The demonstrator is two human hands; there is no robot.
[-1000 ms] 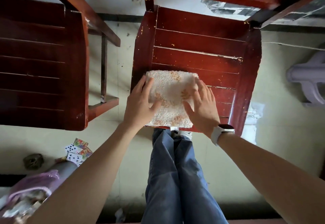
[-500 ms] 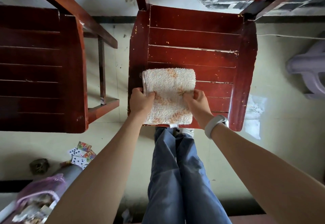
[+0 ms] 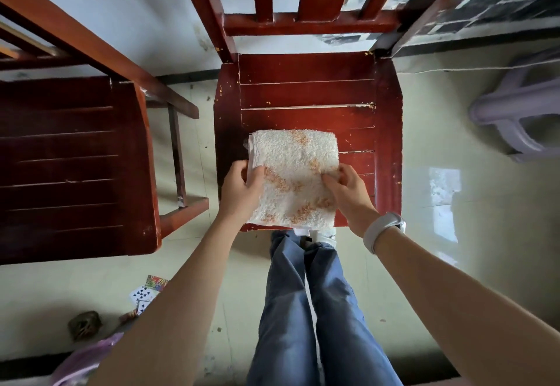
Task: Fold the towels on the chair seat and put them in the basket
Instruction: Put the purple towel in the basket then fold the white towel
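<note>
I see the folded towel (image 3: pixel 295 178), white with orange flecks, lying on the front half of the red chair seat (image 3: pixel 306 94). My left hand (image 3: pixel 242 190) pinches its left edge, thumb on top, and my right hand (image 3: pixel 348 191) grips its right edge. A second chair (image 3: pixel 72 167) stands to the left; playing cards (image 3: pixel 147 293) lie on the floor.

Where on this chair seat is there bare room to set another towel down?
The back slats of the chair seat, between the backrest and the folded towel, are bare. The front is crowded: left hand and right hand grip the towel's sides there.
</note>
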